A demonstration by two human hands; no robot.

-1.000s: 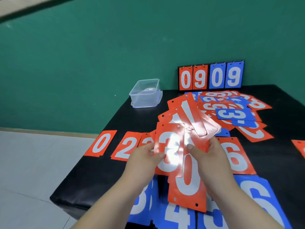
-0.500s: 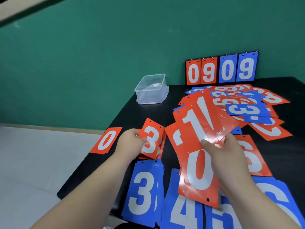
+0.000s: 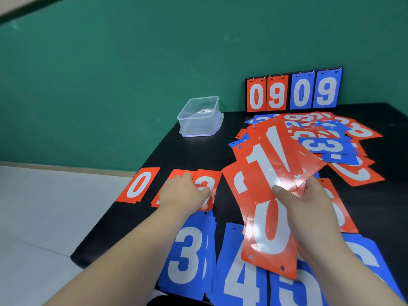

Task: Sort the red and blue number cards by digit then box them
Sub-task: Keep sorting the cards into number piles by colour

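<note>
My left grip (image 3: 183,193) lies flat on the red 3 pile (image 3: 208,184) by the surface's left edge, my right (image 3: 309,208) clenches a red fan (image 3: 269,173); most cards unsorted, box (image 3: 199,117) holds no cards.

One clear box (image 3: 199,117) sits on the table (image 3: 192,155), and left of it... no: right of the box, one scoreboard (image 3: 293,92) shows four digits, two red, two blue. Two hands are in view, left hand (image 3: 183,193) and right hand (image 3: 309,206); the loose cards nearer than the box overlap too much to count.
</note>
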